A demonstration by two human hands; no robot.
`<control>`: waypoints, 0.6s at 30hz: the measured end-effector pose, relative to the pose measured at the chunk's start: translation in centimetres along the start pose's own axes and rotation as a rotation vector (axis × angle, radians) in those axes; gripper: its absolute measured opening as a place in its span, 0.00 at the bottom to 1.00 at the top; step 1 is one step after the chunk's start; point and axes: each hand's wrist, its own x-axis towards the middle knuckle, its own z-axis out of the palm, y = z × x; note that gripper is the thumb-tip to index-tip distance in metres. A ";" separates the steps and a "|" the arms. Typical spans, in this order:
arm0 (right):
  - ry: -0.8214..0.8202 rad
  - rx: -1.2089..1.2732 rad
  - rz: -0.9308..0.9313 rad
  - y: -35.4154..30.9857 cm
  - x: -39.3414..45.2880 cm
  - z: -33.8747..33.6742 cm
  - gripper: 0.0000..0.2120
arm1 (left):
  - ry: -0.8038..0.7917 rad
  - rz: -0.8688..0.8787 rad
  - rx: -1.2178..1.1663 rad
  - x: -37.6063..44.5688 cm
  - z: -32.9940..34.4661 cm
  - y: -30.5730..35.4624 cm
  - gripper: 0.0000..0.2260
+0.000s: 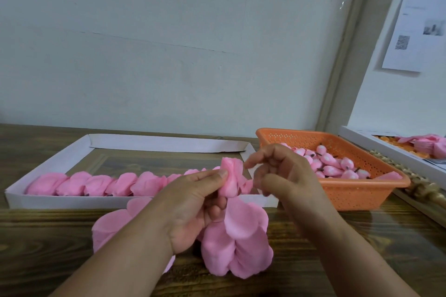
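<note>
My left hand (193, 202) grips a pink fabric flower bud (230, 176), thumb and fingers wrapped round its petal-covered body, held above the table in front of the white tray. My right hand (282, 171) hovers just right of the bud with fingers curled, its fingertips at the edge of the top petal; whether it touches the petal is unclear. A pile of loose pink petals (239, 246) lies on the wooden table (48, 248) under my hands. More petals (111, 226) show left of my left forearm.
A shallow white tray (156, 143) holds a row of finished pink flowers (96, 184) along its near side. An orange perforated basket (362, 190) at right contains several pink bud cores (333, 166). A second white tray (391, 152) with pink and orange petals sits far right beside a braided cord (420, 188).
</note>
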 end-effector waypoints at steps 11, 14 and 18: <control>-0.351 -0.408 -0.308 -0.6 -0.4 -0.7 0.33 | 0.043 -0.062 -0.182 -0.1 -0.1 0.7 0.05; -0.327 -0.463 -0.347 -0.6 -0.4 -0.4 0.31 | 0.045 -0.054 -0.154 -0.1 0.0 0.6 0.06; -0.237 -0.517 -0.335 -0.3 -0.3 -0.4 0.27 | 0.008 -0.059 -0.130 -0.1 -0.2 0.5 0.08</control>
